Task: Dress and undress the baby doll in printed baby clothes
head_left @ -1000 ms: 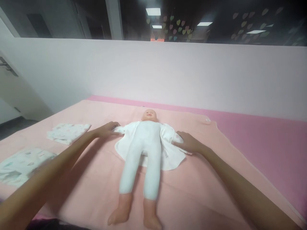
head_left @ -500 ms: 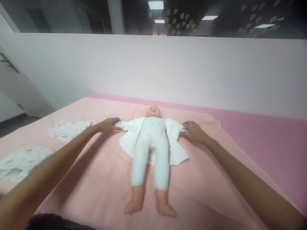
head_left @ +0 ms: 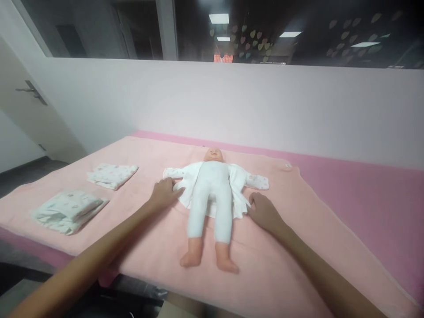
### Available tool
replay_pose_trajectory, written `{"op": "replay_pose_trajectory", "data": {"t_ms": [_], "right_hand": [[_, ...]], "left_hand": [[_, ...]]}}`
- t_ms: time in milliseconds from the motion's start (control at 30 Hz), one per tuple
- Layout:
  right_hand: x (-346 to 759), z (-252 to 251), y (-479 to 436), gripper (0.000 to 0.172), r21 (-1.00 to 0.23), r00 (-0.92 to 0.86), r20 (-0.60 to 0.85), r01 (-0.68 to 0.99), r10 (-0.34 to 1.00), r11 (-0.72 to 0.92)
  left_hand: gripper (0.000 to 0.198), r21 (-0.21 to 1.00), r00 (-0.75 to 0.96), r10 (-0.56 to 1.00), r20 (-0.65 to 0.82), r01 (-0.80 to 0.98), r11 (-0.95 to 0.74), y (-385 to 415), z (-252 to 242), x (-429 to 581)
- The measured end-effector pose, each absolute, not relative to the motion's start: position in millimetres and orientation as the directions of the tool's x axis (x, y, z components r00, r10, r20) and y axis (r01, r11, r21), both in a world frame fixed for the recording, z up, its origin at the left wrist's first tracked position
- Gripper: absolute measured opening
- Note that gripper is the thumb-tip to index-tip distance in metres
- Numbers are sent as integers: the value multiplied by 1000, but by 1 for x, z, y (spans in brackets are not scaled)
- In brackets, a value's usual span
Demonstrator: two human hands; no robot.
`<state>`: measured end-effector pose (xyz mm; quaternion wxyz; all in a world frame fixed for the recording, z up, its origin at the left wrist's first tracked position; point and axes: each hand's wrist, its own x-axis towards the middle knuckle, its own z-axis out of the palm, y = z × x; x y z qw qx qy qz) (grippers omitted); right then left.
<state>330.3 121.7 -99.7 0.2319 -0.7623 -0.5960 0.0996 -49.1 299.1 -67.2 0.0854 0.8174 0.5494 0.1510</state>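
Observation:
A baby doll in a white bodysuit lies on its back on a pink blanket. An open white jacket is spread under it, sleeves out to both sides. My left hand rests at the jacket's left front edge, fingers curled on the cloth. My right hand lies at the jacket's lower right hem, fingers touching the fabric. Whether either hand pinches the cloth is unclear.
Two folded patterned cloths lie at the left: a smaller cloth farther back and a thicker stack nearer the front edge. A darker pink mat extends right. A white wall stands behind; the table's front edge is near me.
Both hands have left the jacket's sleeve ends and moved down toward me, to the jacket's lower front edges. The camera has pulled back, so the doll looks smaller.

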Motion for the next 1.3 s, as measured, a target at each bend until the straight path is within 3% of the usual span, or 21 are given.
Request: {"op": "replay_pose_trajectory", "data": {"t_ms": [100, 200, 300, 433, 533, 667, 800, 867, 1000, 1133, 1300], "right_hand": [[321, -83, 124, 34, -530, 233, -16, 822, 972, -206], [320, -65, 116, 34, -694, 183, -139, 683, 973, -228], [332, -56, 103, 30, -866, 249, -92, 458, 964, -200], [357, -51, 97, 31, -985, 502, 12, 156, 865, -77], [364, -46, 102, 32, -991, 551, 69, 137, 832, -9], [356, -53, 100, 30, -939, 408, 42, 328, 912, -103], [356, -82, 85, 26, -784, 347, -35, 572, 937, -241], [364, -94, 82, 33, -705, 364, -28, 653, 931, -277], [380, -94, 102, 58, -598, 406, 182, 769, 896, -228], [378, -69, 156, 55, -575, 390, 349, 807, 852, -134], [365, -42, 231, 44, -662, 331, 132, 731, 934, -165]], "left_hand": [[58, 399, 340, 940, 27, 858, -322, 308, -63, -39], [64, 592, 337, 942, 4, 758, -274, 314, -60, -42], [57, 809, 322, 946, 37, 546, -218, 309, -54, -55], [41, 911, 266, 955, 131, 348, -222, 291, -35, -63], [35, 924, 277, 944, 180, 282, -259, 281, -23, -55], [38, 906, 238, 966, 100, 380, -188, 281, -35, -56], [37, 737, 167, 985, 33, 662, -137, 283, -57, -82], [37, 626, 165, 985, 57, 763, -164, 283, -60, -94], [40, 525, 211, 954, 212, 799, -294, 296, -54, -91], [50, 501, 334, 898, 287, 747, -438, 337, -43, -52], [54, 603, 404, 909, 107, 700, -382, 394, -38, 10]]}}
